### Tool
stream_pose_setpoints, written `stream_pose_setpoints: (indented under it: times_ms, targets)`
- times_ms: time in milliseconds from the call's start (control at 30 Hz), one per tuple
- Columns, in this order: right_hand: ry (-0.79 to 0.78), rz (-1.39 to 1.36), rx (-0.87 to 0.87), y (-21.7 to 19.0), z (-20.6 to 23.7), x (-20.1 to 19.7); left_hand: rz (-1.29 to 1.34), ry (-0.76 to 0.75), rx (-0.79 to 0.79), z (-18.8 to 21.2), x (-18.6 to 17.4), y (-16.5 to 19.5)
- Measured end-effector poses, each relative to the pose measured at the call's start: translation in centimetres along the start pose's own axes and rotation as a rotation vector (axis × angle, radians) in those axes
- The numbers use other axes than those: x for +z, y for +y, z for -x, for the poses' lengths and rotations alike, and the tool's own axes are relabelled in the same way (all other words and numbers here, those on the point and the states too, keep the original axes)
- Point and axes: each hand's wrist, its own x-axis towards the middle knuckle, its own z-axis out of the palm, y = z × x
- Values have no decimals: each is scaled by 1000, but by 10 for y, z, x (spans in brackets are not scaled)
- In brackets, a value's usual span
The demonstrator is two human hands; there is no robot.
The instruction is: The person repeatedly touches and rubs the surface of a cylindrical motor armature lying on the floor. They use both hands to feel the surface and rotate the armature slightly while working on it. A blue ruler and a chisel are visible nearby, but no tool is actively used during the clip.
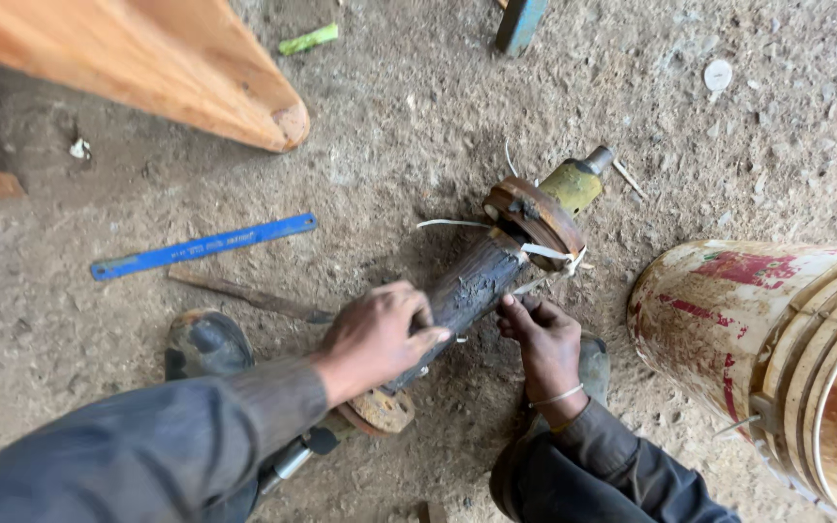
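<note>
In the head view, a dark shaft with rusty flanges [472,286] is steadied on the dirt floor [418,116]: the left hand [377,336] is closed over it, and the right hand [542,337] is pinched at its underside, near white ties [546,253]. Firm bracing is probably needed. A red-and-cream bucket [728,310] lies at the right.

A dark, greasy cylindrical shaft [472,286] lies on the dirt floor, running slantwise from the near left toward the far right. A rusty round flange [533,218] rings its far end, and beyond that flange sits a yellow-green fitting [573,184] ending in a short grey metal stub. A second rusted flange [380,410] caps the near end. Thin white strips [546,252] are looped about the shaft just beside the far flange, their loose ends sticking out sideways.
</note>
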Motion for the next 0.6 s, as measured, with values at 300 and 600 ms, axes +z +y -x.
stream_pose_setpoints:
  times_ms: [300, 600]
  targets:
    - [-90, -220, 267, 4, -6, 8, 303, 64, -27, -75, 24, 8]
    - [-216, -295, 286, 3, -24, -1, 132, 521, 130, -67, 59, 8]
